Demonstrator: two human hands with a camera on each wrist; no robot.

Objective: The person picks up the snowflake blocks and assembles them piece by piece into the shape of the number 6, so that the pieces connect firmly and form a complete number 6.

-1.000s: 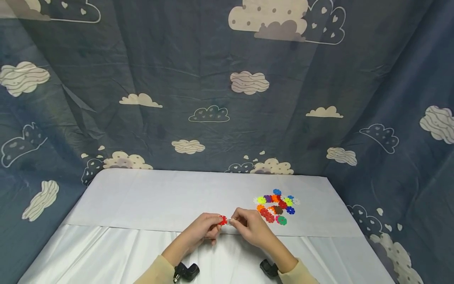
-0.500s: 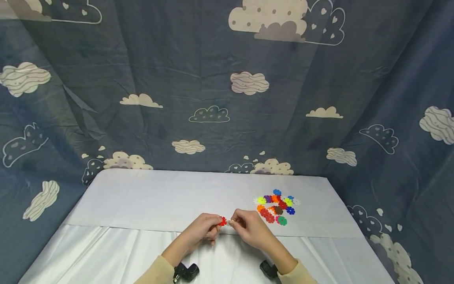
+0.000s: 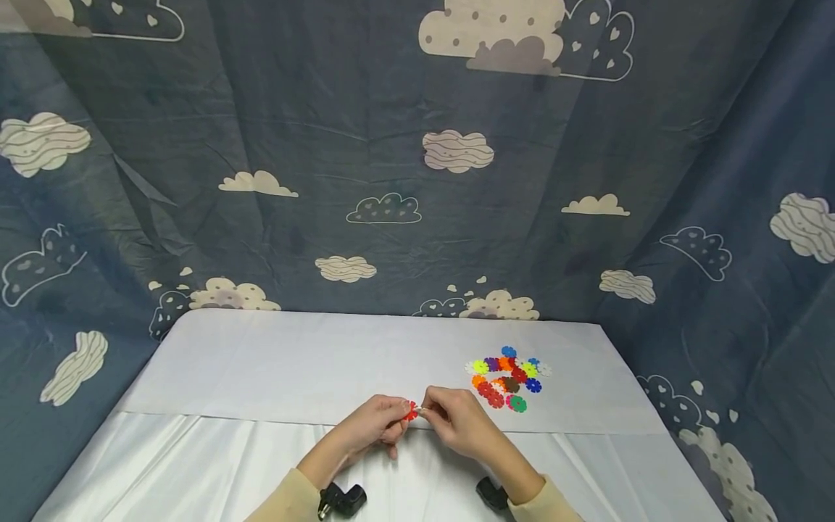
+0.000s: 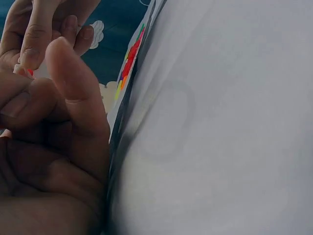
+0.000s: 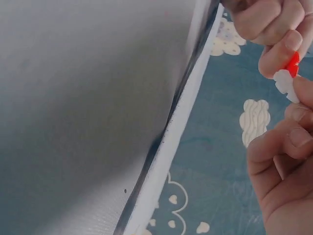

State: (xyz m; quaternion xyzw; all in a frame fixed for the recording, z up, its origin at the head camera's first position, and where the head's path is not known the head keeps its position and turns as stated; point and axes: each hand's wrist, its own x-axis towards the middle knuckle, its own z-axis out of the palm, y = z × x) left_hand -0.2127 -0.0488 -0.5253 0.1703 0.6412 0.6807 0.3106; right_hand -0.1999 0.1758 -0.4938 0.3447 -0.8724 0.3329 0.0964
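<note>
My left hand (image 3: 376,424) pinches a red notched disc (image 3: 412,411), a flower-shaped plastic piece, between thumb and fingers. A white notched disc (image 5: 285,84) is pinched by my right hand (image 3: 458,418), its edge right at the red disc in the right wrist view. Both hands meet over the front part of the table. In the left wrist view, the curled fingers of my left hand (image 4: 68,98) hide most of the red disc. The fingers of my right hand (image 5: 288,161) are curled behind the white piece.
A loose pile of notched discs (image 3: 512,385) in several colours lies on the white table (image 3: 280,362), right of my hands. Black wrist devices (image 3: 343,500) sit at both wrists. A dark curtain (image 3: 391,109) with cloud prints hangs behind and beside the table.
The white disc in my right hand has come left against the red disc; the gap seen between them earlier has closed. My left hand has dipped slightly. The pile stays put.
</note>
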